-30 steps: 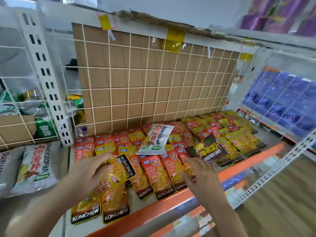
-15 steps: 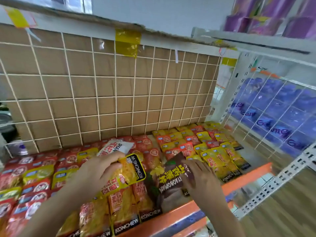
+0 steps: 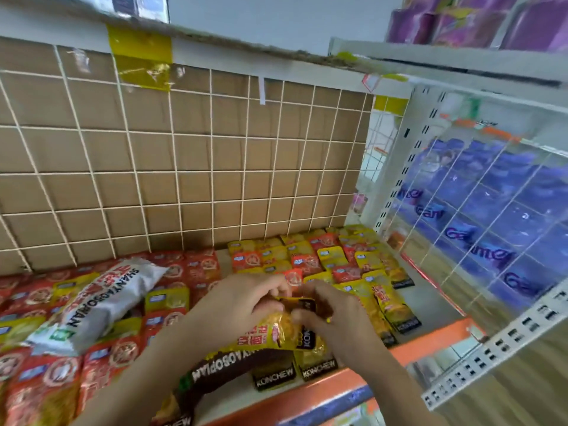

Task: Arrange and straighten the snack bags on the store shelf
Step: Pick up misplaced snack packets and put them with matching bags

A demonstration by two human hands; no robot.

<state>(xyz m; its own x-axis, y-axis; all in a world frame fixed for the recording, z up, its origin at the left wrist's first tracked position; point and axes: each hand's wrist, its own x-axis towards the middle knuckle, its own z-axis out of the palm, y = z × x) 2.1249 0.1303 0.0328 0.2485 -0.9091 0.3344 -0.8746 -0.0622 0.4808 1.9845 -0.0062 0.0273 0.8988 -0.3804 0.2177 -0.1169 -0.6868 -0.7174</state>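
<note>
between left hand (image 3: pixel 242 305) and right hand (image 3: pixel 336 316), a yellow bag (image 3: pixel 278 332) is pinched.

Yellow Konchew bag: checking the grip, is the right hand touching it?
Touching. The head view shows the right hand curled onto the yellow Konchew bag, which the left hand also grips.

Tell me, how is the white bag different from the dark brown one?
The white bag has dark letters; the dark brown bag has pale letters. The white bag lies in full view on red packets; the dark brown bag lies by the orange shelf edge, partly under the left arm. Both read SHANYAOBOPIAN.
</note>
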